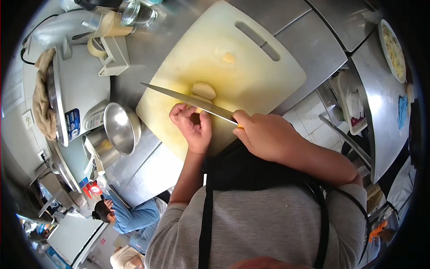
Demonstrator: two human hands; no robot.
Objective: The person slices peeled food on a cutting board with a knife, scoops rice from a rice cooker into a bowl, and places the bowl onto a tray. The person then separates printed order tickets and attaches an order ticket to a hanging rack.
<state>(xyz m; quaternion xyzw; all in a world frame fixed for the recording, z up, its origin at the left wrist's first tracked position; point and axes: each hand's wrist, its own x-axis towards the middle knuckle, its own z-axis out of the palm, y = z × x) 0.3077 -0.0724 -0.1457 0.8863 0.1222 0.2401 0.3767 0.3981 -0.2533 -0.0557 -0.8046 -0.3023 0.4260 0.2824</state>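
Observation:
A large knife point(192, 99) is in my right hand point(264, 134), whose fingers are wrapped round its handle. The blade points to the upper left and lies over a pale yellow piece of food point(200, 104) on the white cutting board point(264, 85). My left hand point(192, 127) has its fingers curled at the near side of that piece, close to the blade's edge. Just beyond the blade rests a pale oval slice point(204, 90). A smaller piece point(229, 57) lies farther up the board.
Left of the board are a metal bowl point(122, 128), a tape dispenser point(115, 56), a scale point(95, 117) and a glass point(139, 13). A plate of food point(393, 50) stands at the far right. Another person point(132, 217) in blue is at the lower left.

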